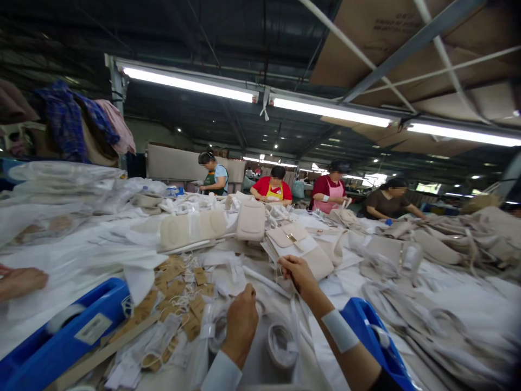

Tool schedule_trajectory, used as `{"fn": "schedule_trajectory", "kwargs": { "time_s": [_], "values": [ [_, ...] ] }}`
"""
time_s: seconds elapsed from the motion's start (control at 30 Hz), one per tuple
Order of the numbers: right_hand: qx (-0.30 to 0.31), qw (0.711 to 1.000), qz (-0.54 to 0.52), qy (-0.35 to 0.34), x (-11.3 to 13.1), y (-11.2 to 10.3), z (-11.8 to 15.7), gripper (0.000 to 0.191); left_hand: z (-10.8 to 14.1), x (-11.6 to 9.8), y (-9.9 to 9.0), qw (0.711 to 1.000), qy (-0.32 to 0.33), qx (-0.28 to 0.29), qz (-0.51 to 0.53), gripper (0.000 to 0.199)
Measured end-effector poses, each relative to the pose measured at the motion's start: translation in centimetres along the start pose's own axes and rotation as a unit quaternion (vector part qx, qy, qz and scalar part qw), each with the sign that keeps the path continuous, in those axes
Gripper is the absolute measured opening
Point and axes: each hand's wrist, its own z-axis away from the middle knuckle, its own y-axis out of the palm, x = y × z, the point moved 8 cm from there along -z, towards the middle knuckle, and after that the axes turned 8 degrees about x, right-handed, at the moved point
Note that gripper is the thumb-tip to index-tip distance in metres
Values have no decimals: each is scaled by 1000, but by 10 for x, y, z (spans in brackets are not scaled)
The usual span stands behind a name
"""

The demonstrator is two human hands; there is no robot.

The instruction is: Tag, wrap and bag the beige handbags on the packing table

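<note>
My left hand point(242, 316) is closed, its knuckles up, above a pale beige piece with rolled straps. What its fingers hold, if anything, is hidden. To the right, my right hand point(296, 273) is raised with thumb and fingers pinched together. Whatever sits in that pinch is too small to make out. Just beyond it lies a cream flap bag point(290, 237) with a gold clasp. A coiled beige strap point(281, 346), wrapped in clear film, lies between my wrists. Brown cardboard tags point(191, 324) with white strings are heaped left of my left hand.
Blue tape dispensers point(94, 331) flank my arms, the second dispenser point(372, 339) at right. Another person's hand point(24, 283) rests on white wrapping sheets at far left. Beige bag parts point(456, 239) pile up on the right. Several co-workers stand across the table under tube lights.
</note>
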Motion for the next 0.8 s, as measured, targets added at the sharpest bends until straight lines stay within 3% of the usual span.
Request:
{"fn": "schedule_trajectory", "kwargs": {
  "time_s": [0.07, 0.13, 0.27, 0.37, 0.57, 0.8],
  "values": [
    [-17, 998, 50, 26, -8, 0, -14, 28, 2, 3, 8, 995, -14, 31, -91, 22],
    [15, 993, 95, 71, -22, 15, -23, 22, 4, 6, 14, 985, -22, 60, -160, 26],
    [148, 966, 140, 159, -55, 59, -27, 20, 4, 5, 15, 969, -24, 82, -233, 32],
    [239, 942, 133, 193, -68, 76, -26, 19, 2, 4, 12, 965, -31, 76, -249, 31],
    [342, 912, 84, 210, -69, 82, -29, 16, -3, 13, 11, 966, -45, 60, -246, 25],
    [361, 907, 44, 211, -77, 86, -29, 17, -7, 20, 9, 981, -48, 32, -186, 19]
  ]
}}
